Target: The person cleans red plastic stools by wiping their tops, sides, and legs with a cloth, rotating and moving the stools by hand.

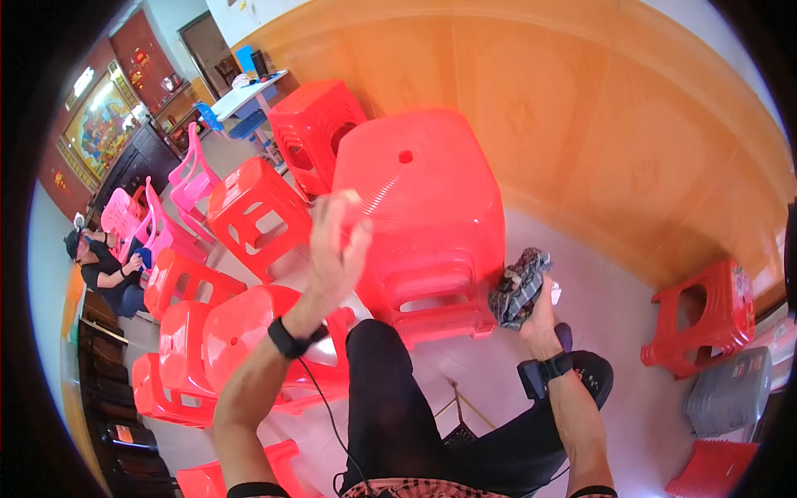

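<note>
My left hand (336, 257) is raised in front of the left side of a tall stack of red plastic stools (423, 183). Its fingers are stretched out and slightly blurred, with nothing in them; whether it touches the stack I cannot tell. A crumpled dark plaid cloth (519, 290) is bunched in my right hand (541, 315), whose fingers are closed around it. That cloth is beside the lower right side of the stack. The top stool has a round hole in its seat and a shiny, ridged surface.
More red stools (257, 212) stand to the left, among pink chairs (193, 174). A person (112, 270) sits at far left. On the right are a red stool (706, 319) and grey stacked stools (730, 394). An orange-panelled wall (564, 108) runs behind.
</note>
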A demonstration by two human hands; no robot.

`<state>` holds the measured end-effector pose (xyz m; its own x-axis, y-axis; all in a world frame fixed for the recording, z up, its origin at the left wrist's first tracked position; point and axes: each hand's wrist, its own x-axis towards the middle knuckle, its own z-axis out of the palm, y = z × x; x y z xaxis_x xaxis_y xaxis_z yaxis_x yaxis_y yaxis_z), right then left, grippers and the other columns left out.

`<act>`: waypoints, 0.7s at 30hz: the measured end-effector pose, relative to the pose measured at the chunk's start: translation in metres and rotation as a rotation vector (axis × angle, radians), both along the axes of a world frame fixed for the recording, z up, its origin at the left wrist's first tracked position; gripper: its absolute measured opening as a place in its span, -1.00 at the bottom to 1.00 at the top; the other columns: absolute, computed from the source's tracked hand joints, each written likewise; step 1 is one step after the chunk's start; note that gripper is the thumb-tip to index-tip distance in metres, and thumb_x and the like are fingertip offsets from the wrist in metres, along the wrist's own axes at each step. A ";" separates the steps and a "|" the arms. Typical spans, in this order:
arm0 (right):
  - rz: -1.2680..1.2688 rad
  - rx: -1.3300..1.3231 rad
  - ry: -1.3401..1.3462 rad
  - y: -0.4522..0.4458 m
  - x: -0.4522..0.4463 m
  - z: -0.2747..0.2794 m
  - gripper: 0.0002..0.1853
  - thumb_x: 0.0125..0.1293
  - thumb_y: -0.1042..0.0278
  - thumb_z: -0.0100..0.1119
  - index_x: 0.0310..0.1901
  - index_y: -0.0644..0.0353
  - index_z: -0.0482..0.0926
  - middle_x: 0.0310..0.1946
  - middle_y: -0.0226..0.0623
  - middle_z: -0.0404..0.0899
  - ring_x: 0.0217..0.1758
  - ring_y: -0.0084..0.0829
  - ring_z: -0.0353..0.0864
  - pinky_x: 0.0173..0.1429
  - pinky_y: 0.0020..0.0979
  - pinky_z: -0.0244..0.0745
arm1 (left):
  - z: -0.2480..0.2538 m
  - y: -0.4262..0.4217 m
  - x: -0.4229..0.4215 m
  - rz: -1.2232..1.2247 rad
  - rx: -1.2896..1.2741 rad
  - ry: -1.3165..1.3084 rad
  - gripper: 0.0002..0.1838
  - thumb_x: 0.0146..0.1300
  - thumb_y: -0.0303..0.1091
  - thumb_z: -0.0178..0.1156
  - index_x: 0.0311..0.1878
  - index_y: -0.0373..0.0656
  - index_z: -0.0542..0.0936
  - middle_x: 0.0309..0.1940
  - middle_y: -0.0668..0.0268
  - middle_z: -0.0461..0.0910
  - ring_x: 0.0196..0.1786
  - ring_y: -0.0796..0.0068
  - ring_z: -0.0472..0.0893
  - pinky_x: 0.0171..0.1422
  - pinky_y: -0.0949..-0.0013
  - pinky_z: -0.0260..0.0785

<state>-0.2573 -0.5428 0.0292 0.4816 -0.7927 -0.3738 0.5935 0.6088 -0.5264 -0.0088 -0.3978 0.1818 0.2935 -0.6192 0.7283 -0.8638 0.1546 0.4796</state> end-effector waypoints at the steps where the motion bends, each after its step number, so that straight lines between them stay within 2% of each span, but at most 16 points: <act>1: -0.025 0.035 0.053 0.004 0.001 0.005 -0.47 0.28 -0.22 -0.11 -0.11 0.12 0.54 -0.38 -0.43 0.58 -0.46 -0.55 0.52 -0.46 -0.53 0.46 | 0.001 -0.009 0.023 0.100 -0.046 -0.071 -0.70 0.16 -0.46 0.11 -0.04 -0.33 0.40 -0.23 0.09 0.43 -0.18 0.15 0.49 -0.02 0.28 0.33; 2: 0.041 -0.006 0.047 -0.003 -0.004 -0.014 -0.47 0.29 -0.23 -0.13 -0.11 0.11 0.53 -0.39 -0.45 0.58 -0.53 -0.61 0.46 -0.63 -0.61 0.28 | -0.002 -0.021 0.046 0.187 -0.074 -0.080 -0.67 0.17 -0.40 0.12 -0.01 -0.34 0.40 -0.21 0.12 0.46 -0.16 0.17 0.50 -0.02 0.30 0.34; 3: 0.041 -0.012 0.049 -0.002 -0.001 -0.016 -0.47 0.29 -0.23 -0.13 -0.11 0.11 0.53 -0.39 -0.45 0.58 -0.53 -0.61 0.46 -0.63 -0.61 0.28 | -0.007 -0.033 0.068 0.266 -0.098 -0.087 -0.63 0.19 -0.35 0.13 0.01 -0.35 0.40 -0.19 0.14 0.49 -0.15 0.20 0.51 -0.01 0.31 0.34; 4: 0.030 0.008 0.098 0.000 0.000 -0.016 -0.47 0.29 -0.24 -0.13 -0.12 0.10 0.53 -0.40 -0.45 0.58 -0.56 -0.64 0.42 -0.67 -0.63 0.18 | -0.011 -0.046 0.087 0.262 -0.102 -0.080 -0.63 0.19 -0.35 0.13 0.01 -0.35 0.40 -0.19 0.14 0.49 -0.15 0.20 0.51 -0.01 0.31 0.34; 5: 0.016 0.031 0.153 0.002 -0.004 -0.018 -0.47 0.29 -0.24 -0.14 -0.13 0.09 0.53 -0.40 -0.45 0.58 -0.59 -0.67 0.38 -0.71 -0.65 0.08 | -0.019 -0.058 0.103 0.305 0.081 0.271 -0.55 0.18 -0.23 0.15 0.02 -0.38 0.41 -0.16 0.15 0.52 -0.14 0.24 0.53 -0.01 0.32 0.35; 6: 0.122 -0.090 0.045 0.000 -0.013 -0.025 -0.54 0.28 -0.19 -0.07 -0.14 0.07 0.53 -0.42 -0.46 0.56 -0.60 -0.69 0.35 -0.71 -0.66 0.10 | -0.025 -0.065 0.112 0.336 0.273 0.622 -0.47 0.18 -0.12 0.17 0.04 -0.40 0.41 -0.13 0.17 0.55 -0.13 0.29 0.54 -0.02 0.34 0.36; 7: 0.106 -0.089 0.058 -0.005 -0.015 -0.041 -0.54 0.28 -0.19 -0.07 -0.14 0.07 0.53 -0.42 -0.46 0.56 -0.60 -0.69 0.35 -0.71 -0.66 0.10 | -0.028 -0.067 0.117 0.319 0.280 0.632 -0.47 0.18 -0.12 0.17 0.04 -0.40 0.41 -0.13 0.17 0.55 -0.13 0.29 0.54 -0.02 0.34 0.36; 9: 0.134 -0.111 -0.031 -0.015 -0.022 -0.072 -0.55 0.28 -0.11 -0.04 -0.08 0.11 0.55 -0.35 -0.40 0.61 -0.45 -0.57 0.54 -0.49 -0.62 0.43 | -0.034 -0.072 0.125 0.103 0.353 0.913 -0.30 0.10 0.06 0.21 0.06 -0.44 0.42 -0.11 0.14 0.57 -0.11 0.34 0.56 -0.01 0.38 0.38; 10: 0.032 -0.075 0.041 -0.007 -0.015 -0.055 -0.55 0.28 -0.08 -0.02 -0.08 0.16 0.54 -0.36 -0.37 0.60 -0.54 -0.61 0.44 -0.55 -0.62 0.39 | -0.037 -0.073 0.131 0.089 0.372 0.920 -0.30 0.10 0.06 0.21 0.06 -0.44 0.42 -0.11 0.14 0.57 -0.11 0.34 0.56 -0.01 0.38 0.38; 11: 0.016 -0.062 0.051 -0.007 -0.012 -0.055 -0.55 0.28 -0.08 -0.02 -0.08 0.16 0.54 -0.36 -0.37 0.60 -0.54 -0.61 0.44 -0.55 -0.62 0.39 | -0.041 -0.072 0.137 0.067 0.384 0.901 -0.29 0.10 0.08 0.21 0.06 -0.43 0.42 -0.11 0.14 0.57 -0.11 0.35 0.56 -0.01 0.38 0.38; 13: 0.052 -0.059 0.006 -0.008 -0.014 -0.056 -0.55 0.27 -0.04 0.00 -0.08 0.23 0.53 -0.37 -0.34 0.60 -0.60 -0.63 0.36 -0.61 -0.62 0.34 | -0.047 -0.073 0.149 0.017 0.404 0.860 -0.27 0.10 0.13 0.19 0.07 -0.40 0.43 -0.12 0.14 0.57 -0.11 0.36 0.56 -0.01 0.40 0.38; 14: 0.115 -0.097 -0.089 -0.009 -0.018 -0.053 -0.55 0.26 -0.01 0.02 -0.08 0.26 0.52 -0.35 -0.34 0.60 -0.58 -0.65 0.36 -0.66 -0.65 0.27 | -0.048 -0.076 0.150 0.114 0.406 0.756 -0.24 0.12 0.18 0.16 0.07 -0.42 0.42 -0.06 0.13 0.53 -0.07 0.34 0.54 0.00 0.35 0.37; 15: 0.102 -0.089 -0.085 -0.008 -0.019 -0.051 -0.55 0.26 -0.01 0.02 -0.08 0.26 0.52 -0.35 -0.34 0.60 -0.58 -0.65 0.36 -0.66 -0.65 0.27 | -0.050 -0.076 0.151 0.105 0.419 0.757 -0.24 0.12 0.18 0.16 0.07 -0.42 0.42 -0.06 0.13 0.53 -0.07 0.34 0.54 0.00 0.35 0.37; 17: -0.006 -0.072 0.016 -0.002 -0.012 -0.033 -0.78 0.23 0.10 0.10 -0.31 0.07 0.49 -0.58 -0.51 0.43 -0.62 -0.69 0.31 -0.71 -0.64 0.10 | -0.036 -0.072 0.141 0.169 0.485 0.599 -0.21 0.12 0.21 0.13 0.08 -0.43 0.40 -0.02 0.11 0.50 -0.01 0.33 0.51 0.06 0.32 0.33; 18: -0.046 -0.110 0.066 -0.004 -0.009 -0.039 -0.59 0.27 0.02 0.02 -0.10 0.23 0.53 -0.36 -0.41 0.58 -0.63 -0.69 0.30 -0.70 -0.69 0.15 | -0.037 -0.073 0.143 0.179 0.486 0.608 -0.22 0.13 0.22 0.12 0.08 -0.42 0.42 -0.02 0.09 0.51 0.04 0.36 0.48 0.14 0.33 0.27; 21: -0.058 -0.110 0.094 -0.001 -0.006 -0.028 -0.60 0.27 0.02 0.00 -0.11 0.20 0.53 -0.35 -0.43 0.59 -0.65 -0.71 0.26 -0.70 -0.70 0.11 | -0.032 -0.071 0.143 0.155 0.561 0.665 -0.25 0.15 0.20 0.11 0.08 -0.40 0.46 0.00 0.09 0.50 0.08 0.37 0.46 0.17 0.34 0.24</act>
